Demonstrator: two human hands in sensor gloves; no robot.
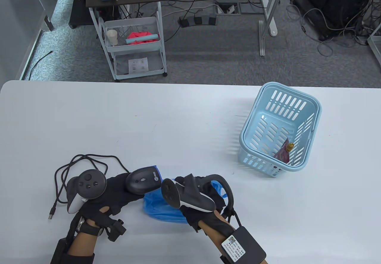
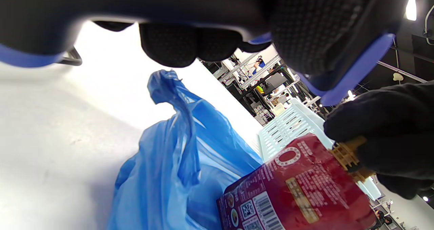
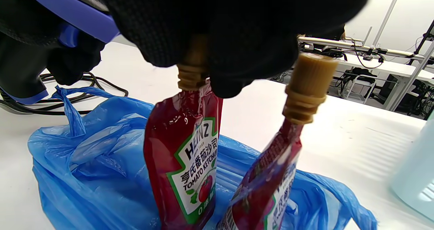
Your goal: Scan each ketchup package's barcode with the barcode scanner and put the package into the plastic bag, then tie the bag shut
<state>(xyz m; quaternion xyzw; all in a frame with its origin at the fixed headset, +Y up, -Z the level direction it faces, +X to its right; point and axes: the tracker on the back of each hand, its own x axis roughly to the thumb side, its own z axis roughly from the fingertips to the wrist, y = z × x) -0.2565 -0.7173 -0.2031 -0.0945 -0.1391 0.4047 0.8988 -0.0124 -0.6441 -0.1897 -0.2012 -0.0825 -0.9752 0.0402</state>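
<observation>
white table (image 1: 178, 121), grey carpet beyond | left hand (image 1: 116, 192) grips scanner (image 1: 143, 181) | right hand (image 1: 205, 200) pinches ketchup pouch (image 3: 186, 162)

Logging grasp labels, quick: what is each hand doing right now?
Left hand: grips the barcode scanner.
Right hand: pinches a ketchup pouch by its spout over the blue bag.

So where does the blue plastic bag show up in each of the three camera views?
Table view: blue plastic bag low centre, mostly hidden between the hands.
Left wrist view: bottom centre, under the fingers.
Right wrist view: bottom, spread left to right, behind the ketchup pouches.
Shared landmark: light blue basket.
</observation>
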